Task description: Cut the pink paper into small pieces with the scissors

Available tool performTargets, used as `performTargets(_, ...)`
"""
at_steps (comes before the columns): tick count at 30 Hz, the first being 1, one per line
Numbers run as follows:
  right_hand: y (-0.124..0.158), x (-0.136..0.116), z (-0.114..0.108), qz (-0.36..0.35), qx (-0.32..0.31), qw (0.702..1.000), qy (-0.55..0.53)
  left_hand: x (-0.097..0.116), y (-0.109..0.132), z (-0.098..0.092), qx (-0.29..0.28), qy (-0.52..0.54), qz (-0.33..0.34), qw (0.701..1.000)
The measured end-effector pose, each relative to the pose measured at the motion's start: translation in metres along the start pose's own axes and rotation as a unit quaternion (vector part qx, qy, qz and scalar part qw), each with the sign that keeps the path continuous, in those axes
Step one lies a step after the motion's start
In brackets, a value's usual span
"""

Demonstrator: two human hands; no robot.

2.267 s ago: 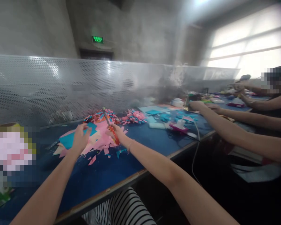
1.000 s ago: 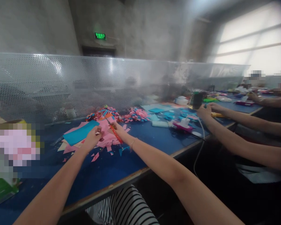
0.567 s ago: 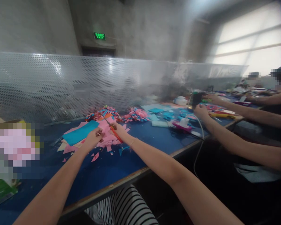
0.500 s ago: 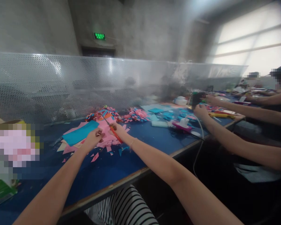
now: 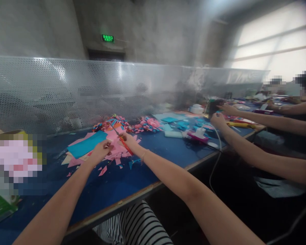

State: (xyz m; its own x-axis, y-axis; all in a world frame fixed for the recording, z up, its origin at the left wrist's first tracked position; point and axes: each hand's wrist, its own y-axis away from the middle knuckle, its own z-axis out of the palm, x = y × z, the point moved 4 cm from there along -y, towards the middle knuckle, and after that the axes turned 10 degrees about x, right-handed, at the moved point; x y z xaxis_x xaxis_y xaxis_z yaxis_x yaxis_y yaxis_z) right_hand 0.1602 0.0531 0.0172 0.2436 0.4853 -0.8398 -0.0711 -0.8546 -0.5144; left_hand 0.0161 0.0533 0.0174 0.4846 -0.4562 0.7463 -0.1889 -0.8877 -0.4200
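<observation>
My right hand (image 5: 126, 140) is closed round orange-handled scissors (image 5: 126, 145), whose blades point up and away to the left. Just left of it my left hand (image 5: 103, 149) is closed, fingertips pinched together; anything between them is too small to make out. Beneath and beyond both hands lie pink sheets (image 5: 118, 149), which look like felt or paper, with small pink scraps (image 5: 102, 170) around them. A bright blue sheet (image 5: 85, 144) rests on the pile, left of my left hand. Blue scraps (image 5: 134, 164) lie under my right wrist.
Heaps of pink, blue and orange cut pieces (image 5: 149, 124) sit against the perforated metal screen (image 5: 66, 92). To the right are a purple tissue box (image 5: 197, 136), a white cable (image 5: 219, 139) and a co-worker's hands (image 5: 219, 119). A green box (image 5: 2, 200) stands at the left edge.
My hands and the scissors stay almost in place. The view shifts very slightly. At the right, the co-worker's farther hand has moved a little to the left.
</observation>
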Motion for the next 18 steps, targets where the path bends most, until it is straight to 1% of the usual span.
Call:
performTargets(6, 0.000, -0.001, -0.001, -0.004, 0.002, 1.000, 0.024, -0.001, 0.000, 0.001, -0.013, 0.002, 0.005, 1.000)
performTargets(10, 0.000, -0.002, -0.001, -0.001, 0.001, 1.000, 0.023, 0.002, 0.001, 0.000, -0.008, 0.005, 0.010, 1.000)
performTargets(14, -0.003, 0.005, 0.002, 0.010, -0.002, 1.000, 0.004, 0.005, 0.002, -0.001, 0.002, 0.030, -0.010, 1.000)
performTargets(18, -0.007, 0.016, 0.005, 0.004, 0.004, 1.000, -0.017, 0.006, 0.003, -0.002, 0.020, 0.072, -0.042, 0.996)
